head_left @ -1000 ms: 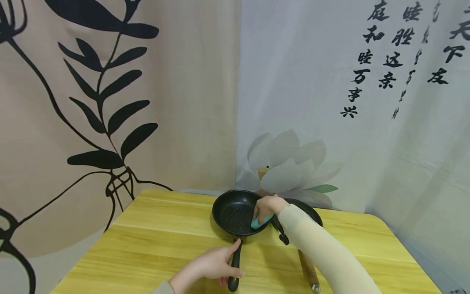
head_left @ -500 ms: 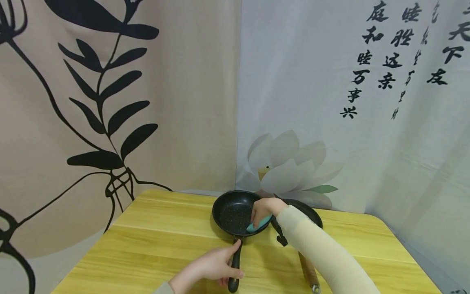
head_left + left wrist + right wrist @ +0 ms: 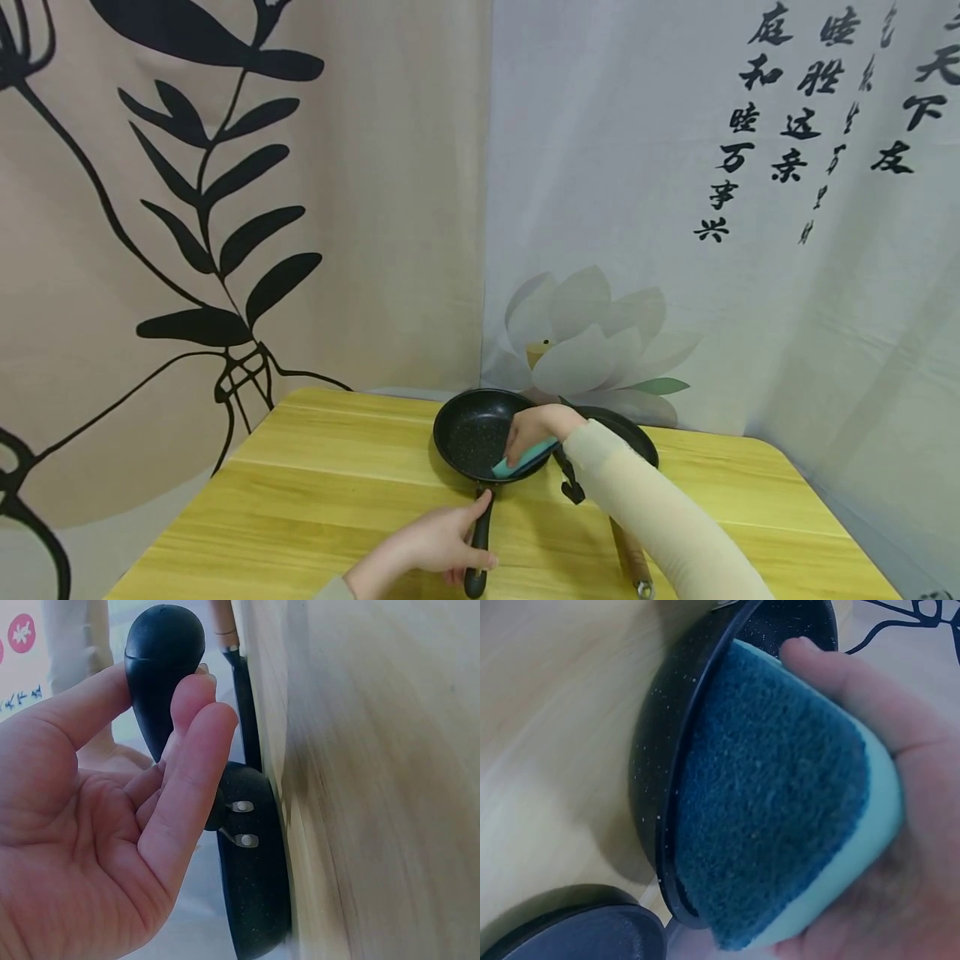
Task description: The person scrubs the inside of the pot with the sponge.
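Observation:
A black speckled frying pan sits on the wooden table, its black handle pointing toward me. My left hand grips that handle, thumb toward the pan. In the left wrist view the fingers curl about the handle, with the riveted pan wall beyond. Inside the pan at its near right side, my right hand holds a scouring sponge. The right wrist view shows the sponge's dark blue-green rough face turned to the pan wall, its pale green foam toward the palm.
A second dark pan with a wooden handle lies just right of the first, partly behind my right sleeve. A black hooked piece shows between the pans. Printed curtains hang behind the table.
My right hand has slid the sponge along the pan's inner wall, leftward and nearer the handle. The left hand and the pan have stayed in place.

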Demonstrator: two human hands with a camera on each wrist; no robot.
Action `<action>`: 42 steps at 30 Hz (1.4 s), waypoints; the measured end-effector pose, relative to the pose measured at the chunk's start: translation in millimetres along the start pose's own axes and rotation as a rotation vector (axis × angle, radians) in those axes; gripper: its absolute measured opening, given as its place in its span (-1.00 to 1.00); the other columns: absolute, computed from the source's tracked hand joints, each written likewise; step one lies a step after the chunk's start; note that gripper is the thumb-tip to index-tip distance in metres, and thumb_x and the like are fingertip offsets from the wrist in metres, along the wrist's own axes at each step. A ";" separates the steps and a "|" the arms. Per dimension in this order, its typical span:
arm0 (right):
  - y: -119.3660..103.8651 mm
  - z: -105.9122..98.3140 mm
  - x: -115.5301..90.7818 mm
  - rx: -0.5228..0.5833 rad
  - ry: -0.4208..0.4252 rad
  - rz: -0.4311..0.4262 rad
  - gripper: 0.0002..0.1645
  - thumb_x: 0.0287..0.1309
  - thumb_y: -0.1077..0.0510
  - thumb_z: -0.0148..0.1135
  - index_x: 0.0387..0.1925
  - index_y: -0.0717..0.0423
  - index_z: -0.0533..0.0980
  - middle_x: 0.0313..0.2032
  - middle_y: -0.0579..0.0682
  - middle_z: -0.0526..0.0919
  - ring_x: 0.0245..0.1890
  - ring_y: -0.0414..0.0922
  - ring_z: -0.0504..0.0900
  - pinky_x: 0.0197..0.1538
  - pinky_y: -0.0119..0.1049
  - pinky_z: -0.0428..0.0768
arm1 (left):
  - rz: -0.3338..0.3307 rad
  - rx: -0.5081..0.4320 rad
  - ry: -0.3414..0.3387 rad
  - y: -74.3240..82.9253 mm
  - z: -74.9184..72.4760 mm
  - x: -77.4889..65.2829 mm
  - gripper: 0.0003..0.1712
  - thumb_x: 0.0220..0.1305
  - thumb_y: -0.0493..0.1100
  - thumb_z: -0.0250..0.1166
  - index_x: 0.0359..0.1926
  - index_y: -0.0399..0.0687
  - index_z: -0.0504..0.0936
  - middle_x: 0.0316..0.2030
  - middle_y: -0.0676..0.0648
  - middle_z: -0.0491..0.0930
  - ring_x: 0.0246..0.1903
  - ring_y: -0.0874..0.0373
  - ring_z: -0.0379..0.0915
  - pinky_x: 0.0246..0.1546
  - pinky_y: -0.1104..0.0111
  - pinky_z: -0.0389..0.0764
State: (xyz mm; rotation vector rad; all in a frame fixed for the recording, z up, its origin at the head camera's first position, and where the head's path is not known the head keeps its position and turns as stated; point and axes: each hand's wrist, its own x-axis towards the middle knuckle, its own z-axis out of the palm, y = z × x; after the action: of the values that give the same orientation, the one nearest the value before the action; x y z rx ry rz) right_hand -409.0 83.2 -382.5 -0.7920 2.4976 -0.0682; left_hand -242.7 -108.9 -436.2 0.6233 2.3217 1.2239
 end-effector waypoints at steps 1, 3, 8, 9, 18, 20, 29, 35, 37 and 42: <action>-0.1 -0.1 0.3 0.006 -0.003 -0.007 -0.73 0.05 -0.21 0.36 -0.17 -0.36 0.70 -0.10 -0.35 0.66 0.03 -0.21 0.57 0.15 -0.17 0.50 | 0.003 0.003 -0.007 -0.7 -0.5 0.5 0.01 0.23 -0.05 0.38 0.48 -0.32 -0.01 -0.70 -0.08 0.56 -0.76 0.10 0.49 -0.70 0.17 0.60; -0.5 -0.4 1.1 0.023 -0.008 -0.018 -0.73 0.06 -0.21 0.35 -0.17 -0.34 0.70 -0.10 -0.34 0.66 0.02 -0.22 0.57 0.15 -0.18 0.50 | 0.005 0.004 -0.017 -1.9 -1.5 1.5 0.03 0.23 -0.02 0.38 0.48 -0.33 -0.01 -0.70 -0.07 0.57 -0.76 0.10 0.49 -0.69 0.18 0.60; -0.5 0.1 3.9 0.055 -0.011 -0.033 -0.70 0.09 -0.20 0.32 -0.13 -0.30 0.70 -0.06 -0.30 0.66 0.03 -0.23 0.57 0.15 -0.20 0.50 | 0.022 0.024 -0.039 -3.5 -3.1 2.3 0.05 0.25 0.05 0.36 0.49 -0.34 -0.04 -0.70 -0.02 0.57 -0.76 0.18 0.49 -0.69 0.26 0.59; -0.6 0.6 4.3 0.059 -0.009 -0.033 -0.69 0.09 -0.20 0.32 -0.13 -0.29 0.71 -0.06 -0.29 0.66 0.03 -0.23 0.57 0.14 -0.20 0.50 | 0.026 0.023 -0.036 -2.7 -2.7 1.7 0.05 0.25 0.04 0.36 0.48 -0.34 -0.04 -0.71 -0.02 0.57 -0.77 0.18 0.48 -0.70 0.27 0.59; -7.1 5.8 5.9 0.112 0.019 -0.027 -0.68 0.07 -0.25 0.31 -0.16 -0.30 0.71 -0.10 -0.31 0.67 0.02 -0.22 0.57 0.15 -0.15 0.50 | 0.044 -0.039 -0.086 -76.8 4.3 45.9 0.16 0.13 0.24 0.38 0.55 0.04 -0.10 -0.67 -0.07 0.61 -0.72 0.02 0.57 -0.71 0.16 0.61; -7.7 5.3 6.6 0.120 0.017 -0.029 -0.67 0.08 -0.25 0.31 -0.15 -0.29 0.70 -0.09 -0.30 0.67 0.04 -0.21 0.56 0.15 -0.15 0.49 | 0.053 -0.040 -0.084 -79.0 4.5 47.1 0.17 0.11 0.25 0.39 0.55 0.08 -0.10 -0.67 -0.06 0.61 -0.72 0.02 0.57 -0.72 0.17 0.61; -6.6 3.0 11.0 0.149 0.013 -0.048 -0.60 0.15 -0.24 0.27 -0.05 -0.20 0.68 -0.04 -0.26 0.66 0.09 -0.19 0.54 0.19 -0.16 0.47 | 0.044 0.034 -0.042 -23.9 -0.9 14.9 0.06 0.27 0.10 0.32 0.51 -0.25 -0.08 -0.69 -0.01 0.58 -0.74 0.14 0.52 -0.69 0.23 0.60; -8.5 5.6 13.0 0.216 0.000 -0.107 -0.57 0.23 -0.19 0.22 0.05 -0.13 0.64 0.05 -0.21 0.62 0.15 -0.15 0.51 0.21 -0.14 0.45 | 0.079 0.069 -0.028 -34.3 1.0 19.3 0.06 0.28 0.17 0.28 0.52 -0.22 -0.08 -0.68 0.05 0.57 -0.75 0.20 0.50 -0.72 0.29 0.58; -9.3 7.0 13.5 0.234 -0.006 -0.119 -0.55 0.24 -0.20 0.21 0.07 -0.13 0.62 0.07 -0.21 0.61 0.17 -0.14 0.49 0.22 -0.14 0.44 | 0.057 0.023 -0.013 -17.4 0.4 10.3 0.04 0.25 0.05 0.35 0.49 -0.30 -0.04 -0.70 -0.02 0.56 -0.77 0.15 0.49 -0.72 0.23 0.59; -9.3 10.9 14.8 0.295 -0.006 -0.128 -0.55 0.26 -0.22 0.18 0.09 -0.17 0.61 0.11 -0.20 0.58 0.21 -0.10 0.47 0.24 -0.06 0.42 | 0.038 0.012 -0.026 -7.0 -0.3 4.9 0.04 0.25 0.02 0.36 0.48 -0.34 -0.04 -0.70 -0.04 0.56 -0.76 0.14 0.49 -0.70 0.20 0.60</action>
State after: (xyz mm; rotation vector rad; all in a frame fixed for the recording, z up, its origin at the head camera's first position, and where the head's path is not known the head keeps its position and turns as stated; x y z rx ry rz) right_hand -409.2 68.5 -396.9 -0.8211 2.3541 -0.4664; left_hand -248.1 -109.8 -442.9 0.6862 2.3074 1.2125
